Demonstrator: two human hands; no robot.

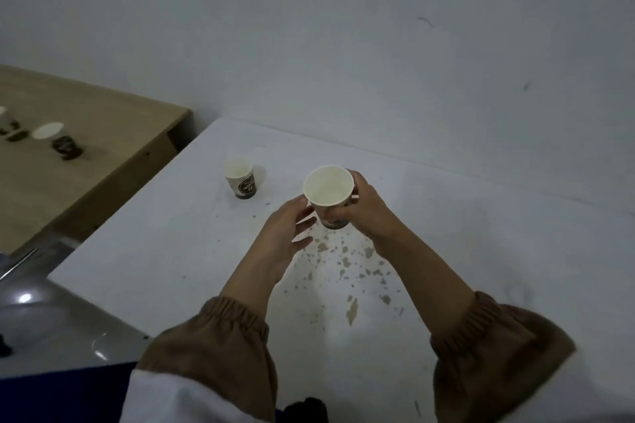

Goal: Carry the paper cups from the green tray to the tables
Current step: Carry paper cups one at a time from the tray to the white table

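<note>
right hand (pixel 364 213): fingers curled round the lower wall of the paper cup (pixel 328 186), thumb in front, so it's doing the holding
left hand (pixel 285 233): fingers loose and a bit spread, just beside the cup, can't tell if they touch
cup: upright, mouth up, looks lifted over the white table (pixel 481 251)
key bit: tabletop lies straight below the base, so I'd guess the right hand just lowers it
second cup (pixel 240 180): standing to the left, apart
wooden table (pixel 113 134): further left, two more cups (pixel 56 139)

Brown-printed white paper cup (pixel 4 122) on tan wooden table (pixel 110 134) cropped by left edge. Print on held white paper cup (pixel 328 187) mostly covered by right hand (pixel 364 213).
</note>
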